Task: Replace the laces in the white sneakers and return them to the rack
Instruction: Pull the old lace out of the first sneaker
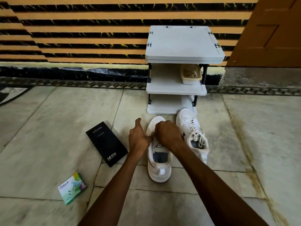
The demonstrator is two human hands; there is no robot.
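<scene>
The near sneaker [158, 168] stands on the floor [48, 128] just in front of the rack [179, 46], toe toward it and heel toward the person. Both hands meet over its lace area. The left hand [138, 136] has its thumb sticking up and its fingers curled in against the left edge of the shoe's opening, which it seems to grip. The right hand [167, 134] is curled knuckles-up over the front of the tongue; its fingertips are hidden, so I cannot tell what it pinches, if anything.

The second sneaker [193, 132] lies just to the right, tilted, its toe touching the rack's bottom shelf, with white laces [195, 128] threaded and loose at the top. A cream tub [191, 74] sits on the right of the rack's middle shelf. On the floor to the left lie a black box [106, 142], near the left hand, and a small green box [72, 188], nearer the person.
</scene>
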